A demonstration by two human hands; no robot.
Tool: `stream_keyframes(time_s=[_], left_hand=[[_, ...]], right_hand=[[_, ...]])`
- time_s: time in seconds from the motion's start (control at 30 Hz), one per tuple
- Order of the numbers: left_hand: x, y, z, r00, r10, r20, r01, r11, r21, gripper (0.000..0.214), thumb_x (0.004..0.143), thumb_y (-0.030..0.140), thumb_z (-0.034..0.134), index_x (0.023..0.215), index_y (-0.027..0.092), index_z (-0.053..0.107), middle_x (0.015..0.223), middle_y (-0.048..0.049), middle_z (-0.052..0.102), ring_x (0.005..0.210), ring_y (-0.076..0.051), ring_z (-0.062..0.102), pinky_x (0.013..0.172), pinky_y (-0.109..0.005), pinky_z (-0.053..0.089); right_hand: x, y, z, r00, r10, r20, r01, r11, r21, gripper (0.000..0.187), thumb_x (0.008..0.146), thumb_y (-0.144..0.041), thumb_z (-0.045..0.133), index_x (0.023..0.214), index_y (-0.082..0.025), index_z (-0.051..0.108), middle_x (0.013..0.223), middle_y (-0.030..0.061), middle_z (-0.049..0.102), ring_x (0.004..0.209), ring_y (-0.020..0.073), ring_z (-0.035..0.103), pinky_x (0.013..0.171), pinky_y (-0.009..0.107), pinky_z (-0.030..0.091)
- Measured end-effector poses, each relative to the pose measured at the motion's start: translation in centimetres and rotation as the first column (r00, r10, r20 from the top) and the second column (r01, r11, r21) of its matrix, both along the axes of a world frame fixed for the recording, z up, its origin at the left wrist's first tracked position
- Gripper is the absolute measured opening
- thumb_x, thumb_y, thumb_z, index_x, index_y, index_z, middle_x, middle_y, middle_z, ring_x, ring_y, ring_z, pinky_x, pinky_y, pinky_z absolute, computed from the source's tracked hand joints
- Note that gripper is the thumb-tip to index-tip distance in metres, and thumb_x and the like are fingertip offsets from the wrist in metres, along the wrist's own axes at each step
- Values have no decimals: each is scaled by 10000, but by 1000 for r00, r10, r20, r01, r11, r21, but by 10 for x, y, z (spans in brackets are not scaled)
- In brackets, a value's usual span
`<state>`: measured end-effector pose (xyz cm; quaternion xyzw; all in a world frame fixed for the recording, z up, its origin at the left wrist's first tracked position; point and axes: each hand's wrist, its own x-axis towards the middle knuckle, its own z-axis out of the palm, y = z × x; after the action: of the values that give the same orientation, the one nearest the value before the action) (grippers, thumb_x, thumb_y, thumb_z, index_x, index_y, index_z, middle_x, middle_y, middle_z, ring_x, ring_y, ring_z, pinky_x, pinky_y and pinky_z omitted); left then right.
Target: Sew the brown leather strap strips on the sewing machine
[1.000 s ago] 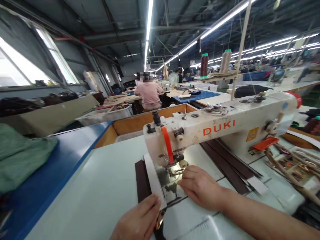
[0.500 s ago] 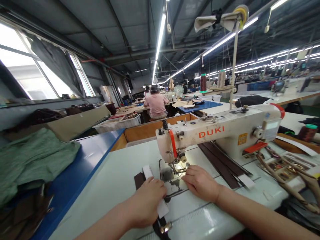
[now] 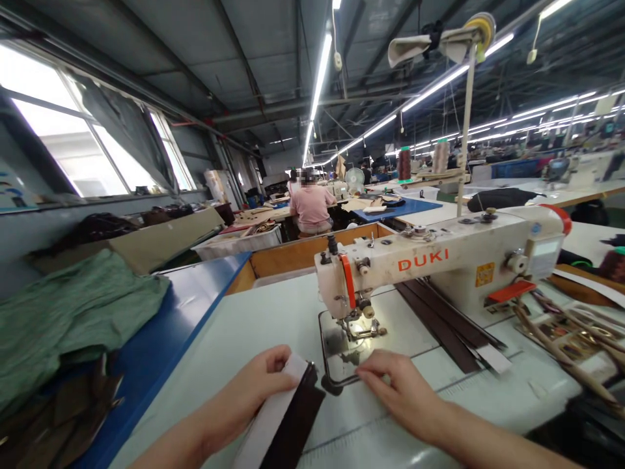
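Observation:
My left hand point(image 3: 251, 384) is closed on the end of a dark brown strap point(image 3: 295, 417) with a white strip point(image 3: 268, 417) along one side. This strap tilts down toward the near edge, front left of the sewing machine point(image 3: 415, 260). Over the front of the metal needle plate point(image 3: 336, 361), my right hand point(image 3: 400, 391) has thumb and forefinger pressed together. Whatever they pinch, if anything, is too small to make out. The lit presser foot point(image 3: 361, 334) stands just beyond the right fingertips, with no strap visible beneath it.
Several dark brown strips point(image 3: 439, 326) lie under the machine's arm. At right sits a tray of metal parts point(image 3: 581, 342). Green cloth point(image 3: 78, 306) is heaped on a blue surface point(image 3: 161, 365) at left. A person in pink point(image 3: 312, 207) sits with their back toward me farther off.
My left hand has drawn the strap left and toward me, lifting and turning its end. My right hand has come back from beside the presser foot to the plate's front edge.

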<state>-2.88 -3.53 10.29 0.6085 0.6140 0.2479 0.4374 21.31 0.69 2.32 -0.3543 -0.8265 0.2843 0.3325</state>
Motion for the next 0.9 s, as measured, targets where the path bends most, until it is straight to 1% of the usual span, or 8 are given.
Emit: stream_keyframes(time_s=[0.07,0.17,0.23,0.3,0.43,0.57,0.73,0.9], left_hand=[[9,-5,-10,985,83,148,-79,996,-33,260,642,390,565,774,218,421,705,32,509,631,-154,523,566,-253,405],[27,-13,-24,880,212,425,-194,977,-86,315,606,318,668,789,221,430,680,49,520,603,-135,531,552,-237,406],[36,-16,-27,780,270,565,-250,961,-115,383,587,245,718,900,223,498,735,36,589,669,-154,593,618,-255,454],[38,-16,-26,724,289,627,-270,954,-127,553,576,237,753,1076,236,516,883,-5,659,801,-199,652,721,-306,501],[29,0,-28,735,316,599,-341,937,-76,761,510,306,832,1191,209,505,1011,-76,692,922,-268,675,806,-379,527],[15,25,-39,811,328,484,-405,912,60,775,487,352,838,1167,160,520,819,-59,719,842,-277,701,841,-414,524],[9,50,-38,855,306,418,-395,908,142,774,534,359,833,1205,155,505,829,-42,722,877,-256,699,910,-402,496],[7,77,-46,900,281,334,-360,911,203,615,524,379,818,1058,165,602,815,-33,714,846,-258,694,843,-383,522]], right_hand=[[-16,-20,6,980,116,-162,-172,904,-392,371,932,-346,443,673,-146,618,651,21,589,649,148,551,633,246,428],[-40,-37,10,850,203,-486,-484,663,-571,292,831,-432,561,832,-151,641,737,8,580,704,153,530,701,266,435],[-51,-39,10,788,114,-605,-534,616,-579,276,742,-406,631,869,-162,618,738,-11,537,689,137,485,694,261,418],[-56,-38,10,798,53,-600,-505,603,-618,225,685,-366,640,777,-170,579,678,-33,472,629,114,420,647,249,388],[-55,-36,12,854,114,-507,-486,518,-704,182,630,-311,621,643,-192,484,614,-51,393,562,97,355,618,258,392],[-53,-34,10,901,67,-429,-399,517,-757,147,642,-263,618,630,-184,495,595,-52,423,537,92,369,616,259,406],[-62,-22,4,933,-4,-360,-302,535,-789,63,697,-203,597,743,-162,604,641,-36,529,558,101,466,630,249,429],[-62,-1,7,977,-10,-213,-167,586,-793,61,764,-168,585,708,-161,608,631,-28,555,549,106,517,618,240,459]])
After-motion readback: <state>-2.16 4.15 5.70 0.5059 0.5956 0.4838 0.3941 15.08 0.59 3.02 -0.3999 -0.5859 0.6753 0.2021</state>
